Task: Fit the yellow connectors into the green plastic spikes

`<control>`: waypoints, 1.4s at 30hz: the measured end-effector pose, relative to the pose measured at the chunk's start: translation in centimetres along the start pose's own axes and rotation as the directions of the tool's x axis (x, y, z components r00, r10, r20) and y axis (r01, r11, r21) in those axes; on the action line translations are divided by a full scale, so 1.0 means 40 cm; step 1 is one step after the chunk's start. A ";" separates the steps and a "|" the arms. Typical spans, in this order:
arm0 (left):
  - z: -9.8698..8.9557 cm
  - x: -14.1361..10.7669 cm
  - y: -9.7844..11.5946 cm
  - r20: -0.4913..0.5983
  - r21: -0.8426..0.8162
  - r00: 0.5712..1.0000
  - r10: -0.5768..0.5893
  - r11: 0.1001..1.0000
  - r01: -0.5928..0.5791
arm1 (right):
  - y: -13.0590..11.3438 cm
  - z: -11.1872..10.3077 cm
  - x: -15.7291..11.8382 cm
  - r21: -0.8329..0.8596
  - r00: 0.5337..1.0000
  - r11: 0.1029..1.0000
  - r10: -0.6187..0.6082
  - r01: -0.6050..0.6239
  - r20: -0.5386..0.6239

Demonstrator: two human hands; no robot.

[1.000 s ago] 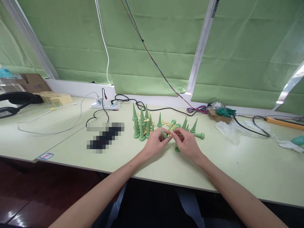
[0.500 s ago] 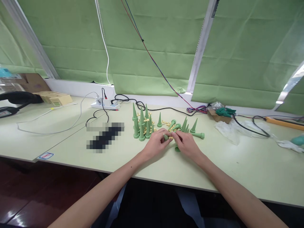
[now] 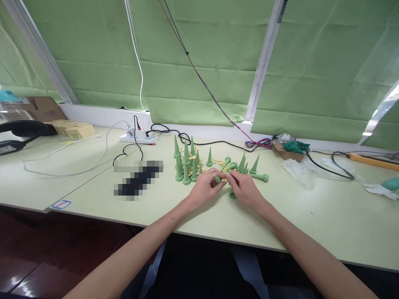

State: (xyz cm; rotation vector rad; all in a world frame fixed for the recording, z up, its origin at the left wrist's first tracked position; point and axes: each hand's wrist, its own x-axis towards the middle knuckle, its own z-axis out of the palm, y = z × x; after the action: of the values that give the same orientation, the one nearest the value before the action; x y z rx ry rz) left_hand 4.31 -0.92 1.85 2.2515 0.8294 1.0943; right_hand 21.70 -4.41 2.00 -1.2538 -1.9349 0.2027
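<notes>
My left hand (image 3: 206,187) is closed around a green cone (image 3: 217,180), with a small yellow piece (image 3: 223,180) at the cone's end. My right hand (image 3: 244,187) meets it there, fingertips pinched at the yellow piece. Just under my right fingers lies a green round cap (image 3: 232,194) on the table. Several green cones (image 3: 186,172) stand upright in a cluster left of my hands. Behind my hands are small yellow pieces (image 3: 218,161) and a lone upright cone (image 3: 210,158). To the right, a cone (image 3: 259,177) lies on its side near other cones.
A pixelated dark object (image 3: 139,180) lies on the table (image 3: 162,211) at left. Behind it is a white power strip (image 3: 137,138) with cables. At the right are a small cardboard box (image 3: 288,154), clear plastic bags (image 3: 299,172) and a black cable.
</notes>
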 end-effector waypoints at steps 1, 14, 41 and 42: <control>0.001 0.000 -0.001 0.005 -0.002 1.000 0.005 1.000 -0.005 | 0.001 0.001 0.001 -0.011 1.000 1.000 0.002 -0.002 0.001; -0.005 0.001 0.008 -0.077 -0.003 0.993 -0.095 0.996 0.095 | -0.015 -0.008 -0.004 0.072 0.998 0.997 0.036 -0.040 0.060; 0.001 0.000 0.002 -0.005 0.011 1.000 0.016 1.000 -0.016 | 0.004 0.000 0.001 -0.024 1.000 1.000 0.012 -0.012 0.014; 0.001 0.001 0.001 -0.011 0.009 1.000 0.020 1.000 -0.020 | 0.003 -0.001 0.001 -0.019 1.000 1.000 0.019 -0.019 0.014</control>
State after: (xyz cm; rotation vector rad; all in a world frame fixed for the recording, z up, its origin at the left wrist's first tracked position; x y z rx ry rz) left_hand 4.38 -0.94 1.86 2.2675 0.8202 1.1156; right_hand 21.79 -4.34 1.97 -1.2864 -1.9413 0.2039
